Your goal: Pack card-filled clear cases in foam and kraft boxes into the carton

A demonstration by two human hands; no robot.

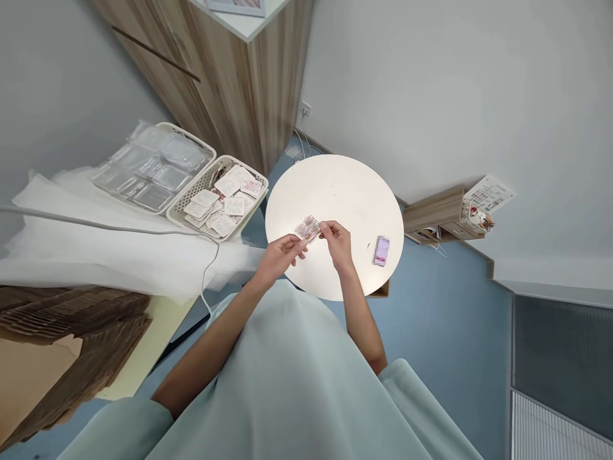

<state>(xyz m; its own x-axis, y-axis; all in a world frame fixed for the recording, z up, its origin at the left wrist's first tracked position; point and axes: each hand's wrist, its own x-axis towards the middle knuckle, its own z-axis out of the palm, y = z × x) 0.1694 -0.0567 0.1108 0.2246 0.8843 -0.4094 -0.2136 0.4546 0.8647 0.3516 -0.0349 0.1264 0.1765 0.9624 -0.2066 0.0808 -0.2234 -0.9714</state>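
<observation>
So both arms are bare and stretched out in front. Left arm [215, 338] runs up from the lower left on a long slant, right arm [363, 316] comes up steeper and leans inward. Left hand [279, 258] sits a bit lower, fingers [287, 241] pointing right, in a pinch. Right hand [339, 244] is pinching too, fingers bent leftward. Hands are near each other, not touching.

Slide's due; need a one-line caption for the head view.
Left hand and right hand hold a small multicoloured pack over a round white table, basket of cards to the left.
</observation>
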